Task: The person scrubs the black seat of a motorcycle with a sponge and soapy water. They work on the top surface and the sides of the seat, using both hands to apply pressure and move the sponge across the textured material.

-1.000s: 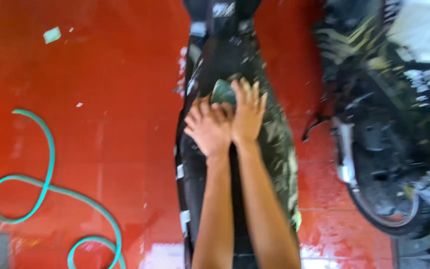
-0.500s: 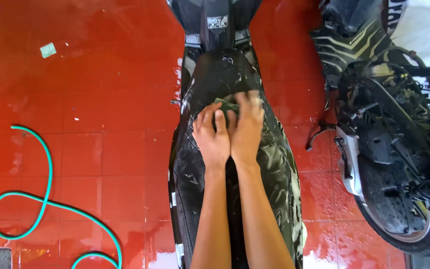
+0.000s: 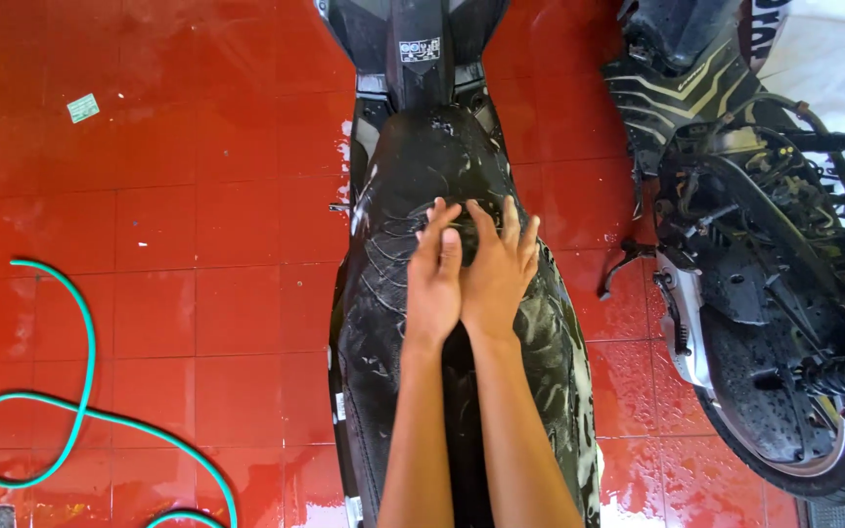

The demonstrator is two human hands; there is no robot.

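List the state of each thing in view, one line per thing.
Seat: black, wet, streaked with suds.
Left hand: flat on the seat, beside the right.
Right hand: flat, fingers spread, pressing down; anything under it is hidden.
Hose: teal, looped on the floor.
Floor: red tiles, wet.
Second motorbike: parked at right, wet.

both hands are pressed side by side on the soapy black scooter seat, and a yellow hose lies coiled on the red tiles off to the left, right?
Not quite: the hose is teal, not yellow, as the head view shows. The rest holds: the left hand and right hand press side by side on the soapy black scooter seat, and the hose lies on the red tiles.
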